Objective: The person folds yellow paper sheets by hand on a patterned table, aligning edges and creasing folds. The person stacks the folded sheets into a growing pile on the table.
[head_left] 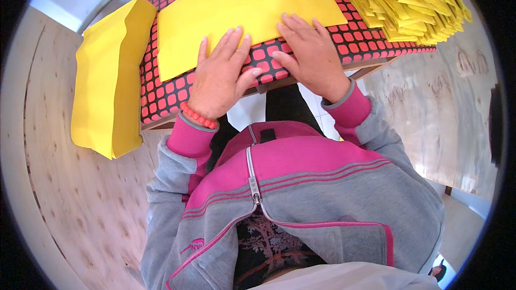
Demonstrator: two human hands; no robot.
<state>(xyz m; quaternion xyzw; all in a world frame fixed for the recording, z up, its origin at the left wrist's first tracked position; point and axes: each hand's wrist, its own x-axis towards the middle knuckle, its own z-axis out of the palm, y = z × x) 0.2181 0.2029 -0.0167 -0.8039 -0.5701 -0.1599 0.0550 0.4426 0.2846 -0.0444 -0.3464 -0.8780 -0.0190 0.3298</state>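
Note:
A large flat yellow sheet [242,8], paper or thin felt, lies on a table covered in a red-and-black checked cloth [172,94]. My left hand [220,72] rests on the sheet's near edge, fingers stretched out, a red bead bracelet at its wrist. To its right, my right hand [312,53] lies with fingers spread over the same edge. Both thumbs reach toward each other across the cloth, and neither hand grips anything.
On the left, a thick stack of yellow sheets [97,86] hangs over the table's edge. A heap of folded yellow pieces [408,5] is piled at the far right. Wooden boards [70,193] stand on the left, with another pale wooden panel [435,102] on the right.

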